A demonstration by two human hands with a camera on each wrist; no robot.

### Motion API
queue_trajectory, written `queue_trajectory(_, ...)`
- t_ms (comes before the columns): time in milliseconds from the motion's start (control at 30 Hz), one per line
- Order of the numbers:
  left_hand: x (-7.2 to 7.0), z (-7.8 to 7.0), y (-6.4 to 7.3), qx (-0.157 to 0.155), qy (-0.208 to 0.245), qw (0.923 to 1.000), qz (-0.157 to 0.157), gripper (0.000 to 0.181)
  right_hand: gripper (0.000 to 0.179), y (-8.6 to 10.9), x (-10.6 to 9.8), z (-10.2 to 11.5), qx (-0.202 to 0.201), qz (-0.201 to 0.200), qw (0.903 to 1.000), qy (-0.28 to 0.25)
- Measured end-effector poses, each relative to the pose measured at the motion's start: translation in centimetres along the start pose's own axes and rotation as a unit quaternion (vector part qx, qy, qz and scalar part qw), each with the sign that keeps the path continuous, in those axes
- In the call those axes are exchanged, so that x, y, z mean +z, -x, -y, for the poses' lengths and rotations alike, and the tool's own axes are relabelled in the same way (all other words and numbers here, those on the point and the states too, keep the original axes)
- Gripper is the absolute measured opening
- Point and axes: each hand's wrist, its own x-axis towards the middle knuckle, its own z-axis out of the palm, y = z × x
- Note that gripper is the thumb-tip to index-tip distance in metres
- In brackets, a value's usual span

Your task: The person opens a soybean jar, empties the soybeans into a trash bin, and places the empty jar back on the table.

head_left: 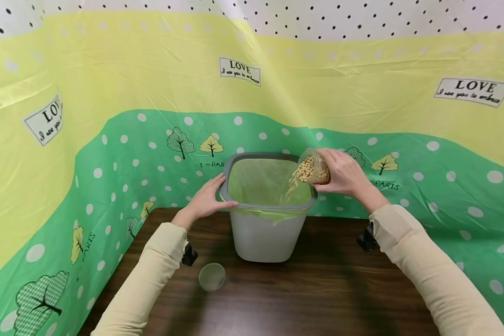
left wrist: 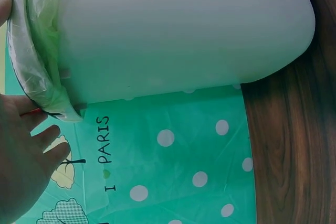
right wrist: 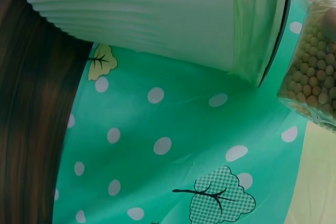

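A grey-white trash bin [head_left: 264,235] with a dark grey rim and a pale green plastic liner [head_left: 252,179] stands upright on the table. At the bin's left front corner, my left hand [head_left: 203,201] touches the rim, thumb and fingers spread. My right hand [head_left: 340,171] grips a clear jar [head_left: 320,165], tilted mouth-down over the right rim. Pale yellow soybeans [head_left: 305,170] stream from its mouth into the bin. Many beans [right wrist: 315,72] are still inside the jar in the right wrist view. The bottom of the bin's inside is hidden.
A clear round lid [head_left: 212,276] lies on the dark wooden table [head_left: 277,298], in front and left of the bin. A green and yellow printed curtain [head_left: 151,79] hangs close behind the bin and along the sides.
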Motion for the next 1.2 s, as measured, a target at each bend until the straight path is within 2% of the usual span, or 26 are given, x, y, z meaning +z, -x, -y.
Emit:
queue_trajectory(667, 0.2, 0.1, -0.1, 0.011, 0.002, 0.9998, -0.016, 0.095, 0.092, -0.5, -0.8, -1.2, -0.094, -0.003, 0.9946, 0.044)
queue_trajectory(867, 0.2, 0.0, 0.0, 0.004, 0.005, 0.9999, -0.015, 0.093, 0.088, -0.9, -1.1, -1.3, -0.115, 0.000, 0.9921, 0.051)
queue_trajectory(967, 0.2, -0.1, 0.0, 0.002, 0.006, 0.9999, -0.015, 0.092, 0.093, -1.0, -1.0, -1.3, -0.118, -0.001, 0.9915, 0.054)
queue_trajectory(1200, 0.1, -0.2, 0.2, 0.000, 0.009, 0.9998, -0.016, 0.093, 0.084, -1.4, -1.2, -1.4, -0.146, 0.001, 0.9878, 0.054)
